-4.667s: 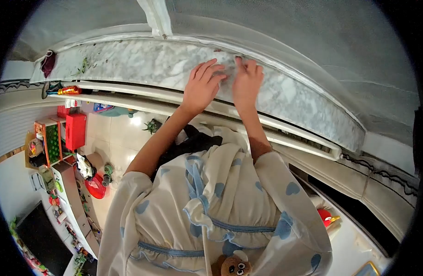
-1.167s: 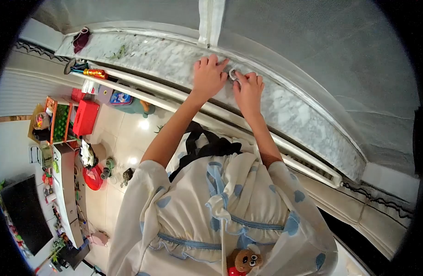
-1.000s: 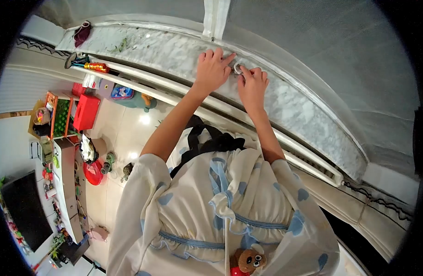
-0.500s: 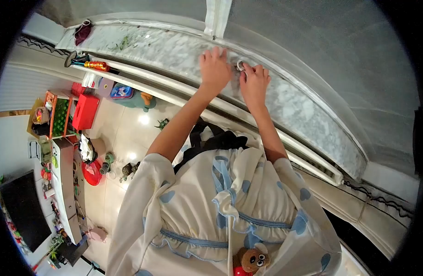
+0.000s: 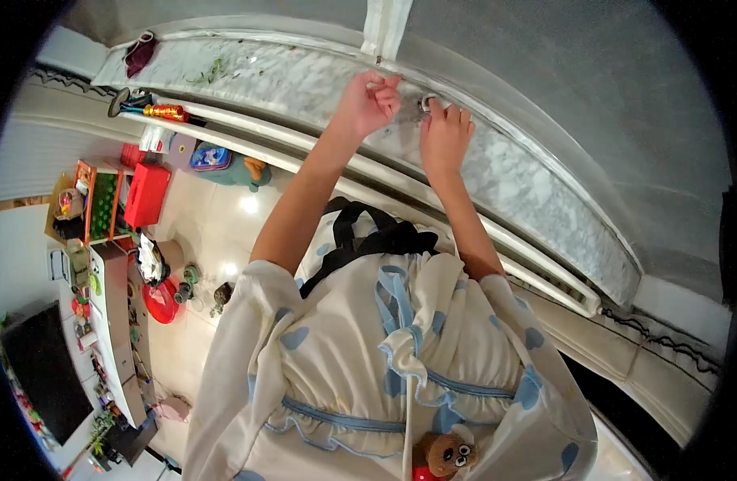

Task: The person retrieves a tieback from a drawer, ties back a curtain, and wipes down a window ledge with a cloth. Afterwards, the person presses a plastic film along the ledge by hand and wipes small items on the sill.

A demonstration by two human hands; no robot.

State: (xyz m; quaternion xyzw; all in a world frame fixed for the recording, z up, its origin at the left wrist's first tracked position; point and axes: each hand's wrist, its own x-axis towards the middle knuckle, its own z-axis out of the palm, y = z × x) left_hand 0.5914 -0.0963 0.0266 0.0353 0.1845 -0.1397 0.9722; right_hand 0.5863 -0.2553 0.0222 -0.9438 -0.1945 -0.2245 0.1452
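A marble sill [image 5: 296, 84] runs below a grey mesh screen. My left hand [image 5: 370, 103] is over the sill with its fingers curled and the index finger partly extended; what it holds, if anything, cannot be made out. Just to its right, my right hand [image 5: 447, 135] rests palm down on the marble, fingers bent close together. A small white ring-like item [image 5: 426, 102] sits at its fingertips, pressed or pinched there, partly hidden by them. Between the two hands the marble has a dark smudge.
Left along the sill lie a green sprig [image 5: 216, 70] and a dark red cloth item [image 5: 140, 54]. A white radiator [image 5: 264, 143] runs under the sill, with an orange-handled tool [image 5: 166, 112] on it. Below left are a red box [image 5: 147, 195], shelves and a red basin [image 5: 161, 301].
My left hand has gone from fingers spread on the sill to curled, and shifted slightly left. My right hand and the white ring-like item have moved a little right and up in view.
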